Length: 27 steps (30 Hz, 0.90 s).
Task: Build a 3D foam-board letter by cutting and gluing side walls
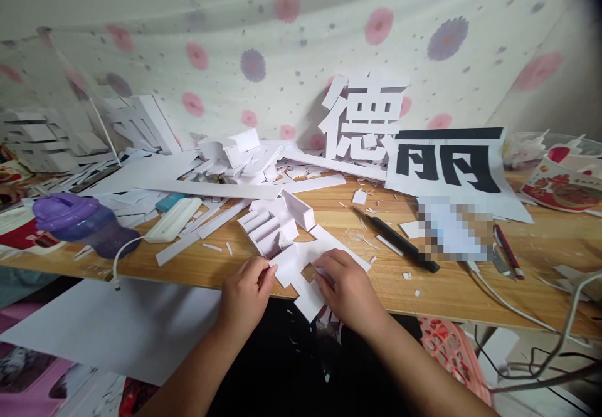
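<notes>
A flat white board cutout (308,298) with notched edges lies across the front edge of the wooden table, its near corner sticking out past it. My left hand (249,288) pinches its left corner between thumb and fingers. My right hand (345,285) is closed on the cutout's right side, fingers curled at a notch. Just behind them stands a white raised piece with box-like walls (266,229), close to the cutout's far edge. A white strip (341,248) extends to the right behind my right hand.
A black pen-shaped tool (399,238) lies right of the hands, near a pixelated object (456,229) with a cable. A purple-lidded bottle (87,222) and white power bank (174,219) are left. White scraps (244,160), a standing white character (362,116) and a printed sheet (446,166) are behind.
</notes>
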Each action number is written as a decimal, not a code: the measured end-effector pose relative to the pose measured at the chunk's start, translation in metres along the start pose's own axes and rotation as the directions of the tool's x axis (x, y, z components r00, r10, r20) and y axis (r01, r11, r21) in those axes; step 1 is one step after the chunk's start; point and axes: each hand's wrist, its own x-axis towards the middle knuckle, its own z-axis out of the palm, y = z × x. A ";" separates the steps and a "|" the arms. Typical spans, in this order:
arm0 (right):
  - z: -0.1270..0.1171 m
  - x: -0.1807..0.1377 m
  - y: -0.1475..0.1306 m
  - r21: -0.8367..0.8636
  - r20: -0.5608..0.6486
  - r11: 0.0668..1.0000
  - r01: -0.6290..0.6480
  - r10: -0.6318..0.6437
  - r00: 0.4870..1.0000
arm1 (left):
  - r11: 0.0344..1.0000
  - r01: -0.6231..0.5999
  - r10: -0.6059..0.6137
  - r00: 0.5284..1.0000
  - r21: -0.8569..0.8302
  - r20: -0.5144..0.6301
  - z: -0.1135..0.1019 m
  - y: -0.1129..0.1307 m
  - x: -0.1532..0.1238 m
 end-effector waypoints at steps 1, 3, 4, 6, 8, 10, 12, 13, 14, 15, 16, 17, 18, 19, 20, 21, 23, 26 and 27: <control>0.000 0.000 0.000 -0.003 0.000 1.000 0.003 -0.003 1.000 | 1.000 -0.001 0.001 1.000 0.003 -0.002 0.000 0.000 0.000; 0.000 0.000 0.000 -0.016 0.008 1.000 0.013 -0.013 1.000 | 1.000 -0.005 0.005 1.000 0.007 -0.003 0.001 0.001 0.000; 0.001 0.000 0.001 -0.023 0.013 1.000 0.020 -0.019 1.000 | 1.000 -0.008 0.008 1.000 0.008 -0.003 0.001 0.001 0.000; 0.001 0.000 0.001 -0.034 0.020 0.999 0.033 -0.033 0.999 | 1.000 -0.014 0.014 1.000 0.007 -0.003 0.001 0.001 0.000; 0.000 0.000 0.001 -0.029 0.013 0.999 0.044 -0.044 0.999 | 1.000 -0.023 0.023 1.000 0.001 -0.002 0.001 0.001 -0.001; -0.001 0.000 -0.001 -0.009 -0.006 0.998 0.058 -0.058 0.998 | 0.999 -0.033 0.033 0.999 -0.010 0.002 0.002 0.000 -0.002; -0.003 0.003 -0.005 0.010 -0.029 0.996 0.084 -0.083 0.996 | 0.999 -0.047 0.047 0.999 -0.022 0.005 0.002 0.000 -0.003; -0.003 0.006 -0.008 0.012 -0.040 0.995 0.103 -0.102 0.994 | 0.998 -0.052 0.052 0.999 -0.028 0.008 0.002 0.000 -0.004; -0.004 0.010 -0.010 0.006 -0.051 0.992 0.126 -0.126 0.991 | 0.998 -0.055 0.055 0.998 -0.033 0.012 0.002 0.000 -0.005; -0.004 0.014 -0.012 -0.006 -0.059 0.988 0.153 -0.153 0.986 | 0.998 -0.056 0.056 0.998 -0.038 0.016 0.002 0.000 -0.006; -0.004 0.019 -0.014 -0.023 -0.059 0.983 0.184 -0.185 0.981 | 0.997 -0.056 0.057 0.998 -0.043 0.023 0.002 0.001 -0.008; -0.003 0.023 -0.015 -0.043 -0.052 0.975 0.216 -0.218 0.975 | 0.997 -0.056 0.058 0.998 -0.047 0.029 0.002 0.001 -0.009; -0.001 0.027 -0.015 -0.065 -0.042 0.967 0.247 -0.250 0.967 | 0.997 -0.059 0.061 0.998 -0.051 0.033 0.002 0.001 -0.010; 0.000 0.029 -0.014 -0.088 -0.034 0.958 0.274 -0.278 0.960 | 0.996 -0.065 0.066 0.997 -0.059 0.031 0.002 0.001 -0.012; 0.002 0.030 -0.013 -0.109 -0.031 0.949 0.297 -0.302 0.953 | 0.995 -0.071 0.073 0.997 -0.070 0.029 0.002 0.001 -0.013; 0.004 0.031 -0.011 -0.127 -0.036 0.941 0.313 -0.320 0.947 | 0.993 -0.076 0.079 0.996 -0.086 0.031 0.003 0.000 -0.015; 0.008 0.028 -0.007 -0.150 -0.062 0.932 0.330 -0.342 0.937 | 0.989 -0.080 0.086 0.996 -0.128 0.040 0.004 -0.003 -0.017; 0.010 0.021 -0.002 -0.154 -0.079 0.928 0.340 -0.355 0.932 | 0.980 -0.075 0.085 0.995 -0.186 0.046 0.005 -0.008 -0.020; 0.011 0.020 -0.002 -0.152 -0.076 0.928 0.341 -0.355 0.932 | 0.976 -0.075 0.085 0.996 -0.203 0.040 0.005 -0.010 -0.020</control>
